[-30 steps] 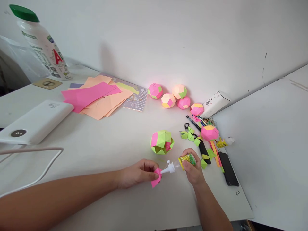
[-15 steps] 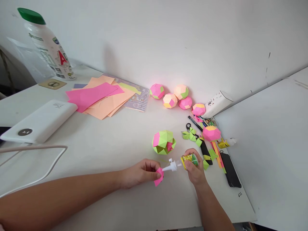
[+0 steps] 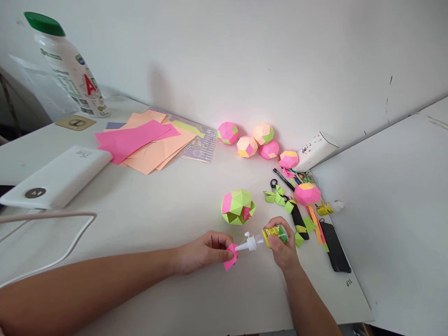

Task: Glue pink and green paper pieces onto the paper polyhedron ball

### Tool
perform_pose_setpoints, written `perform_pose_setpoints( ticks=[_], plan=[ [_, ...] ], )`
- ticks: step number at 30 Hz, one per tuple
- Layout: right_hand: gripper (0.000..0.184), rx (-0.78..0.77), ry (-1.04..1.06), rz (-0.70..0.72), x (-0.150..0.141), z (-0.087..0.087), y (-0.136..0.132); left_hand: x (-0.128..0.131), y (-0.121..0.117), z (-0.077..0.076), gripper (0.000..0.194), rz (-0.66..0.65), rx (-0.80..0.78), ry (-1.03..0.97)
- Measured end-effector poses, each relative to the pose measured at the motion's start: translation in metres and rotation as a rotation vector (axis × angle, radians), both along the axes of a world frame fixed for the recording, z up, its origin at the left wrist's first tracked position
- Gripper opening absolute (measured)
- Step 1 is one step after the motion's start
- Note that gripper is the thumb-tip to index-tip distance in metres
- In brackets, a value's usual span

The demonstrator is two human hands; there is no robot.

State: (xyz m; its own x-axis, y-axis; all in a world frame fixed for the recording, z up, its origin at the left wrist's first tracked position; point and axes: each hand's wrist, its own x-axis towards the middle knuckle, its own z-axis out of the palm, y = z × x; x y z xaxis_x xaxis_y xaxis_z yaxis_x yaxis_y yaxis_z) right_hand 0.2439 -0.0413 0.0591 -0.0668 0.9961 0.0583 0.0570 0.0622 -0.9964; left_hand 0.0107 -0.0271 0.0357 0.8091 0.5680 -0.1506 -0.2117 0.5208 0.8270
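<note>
Between the thumb and fingers of my left hand (image 3: 206, 252) is a small folded pink paper piece (image 3: 230, 262). My right hand (image 3: 283, 245) grips a small yellow-and-green glue bottle (image 3: 275, 235), tipped on its side. Its white nozzle (image 3: 249, 243) points left, with the tip at the edge of the pink piece; whether glue is coming out is too small to see. Just beyond both hands sits a green and pink paper ball (image 3: 238, 206) with an opening in its side. Small folded green paper pieces (image 3: 279, 196) lie to its right.
Several finished paper balls (image 3: 247, 146) rest by the wall. At right are a white box (image 3: 317, 151), a second glue bottle (image 3: 330, 207) and a black phone (image 3: 335, 246). Paper sheets (image 3: 147, 144), a white power bank (image 3: 58, 177), its cable (image 3: 75, 242) and a tall bottle (image 3: 70, 70) stand left.
Hardly anything differs. Both hands keep their places and grips, and the nozzle tip stays at the pink paper piece. The view has shifted very slightly.
</note>
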Motion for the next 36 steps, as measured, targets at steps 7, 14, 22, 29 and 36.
perform_pose_setpoints(
  ticks=[7, 14, 22, 29, 36],
  plan=[
    [0.026, -0.035, 0.031, -0.020, -0.0004, -0.0003, 0.0003, -0.0006, -0.0002, 0.0001, 0.024, -0.002, -0.026, -0.010],
    [0.029, -0.034, 0.034, 0.000, 0.0000, 0.0010, 0.0011, -0.0012, -0.0010, 0.0008, 0.024, 0.011, -0.050, -0.017],
    [0.029, -0.042, 0.015, 0.006, -0.0010, -0.0006, 0.0009, -0.0001, -0.0001, 0.0011, 0.023, 0.010, -0.055, -0.019],
    [0.032, -0.076, 0.018, -0.012, -0.0036, -0.0005, 0.0013, 0.0001, -0.0003, 0.0027, 0.024, 0.006, -0.051, -0.012],
    [0.032, -0.086, 0.102, -0.023, -0.0038, -0.0045, 0.0023, -0.0004, -0.0002, -0.0031, 0.026, -0.004, -0.059, -0.003]
  ],
)
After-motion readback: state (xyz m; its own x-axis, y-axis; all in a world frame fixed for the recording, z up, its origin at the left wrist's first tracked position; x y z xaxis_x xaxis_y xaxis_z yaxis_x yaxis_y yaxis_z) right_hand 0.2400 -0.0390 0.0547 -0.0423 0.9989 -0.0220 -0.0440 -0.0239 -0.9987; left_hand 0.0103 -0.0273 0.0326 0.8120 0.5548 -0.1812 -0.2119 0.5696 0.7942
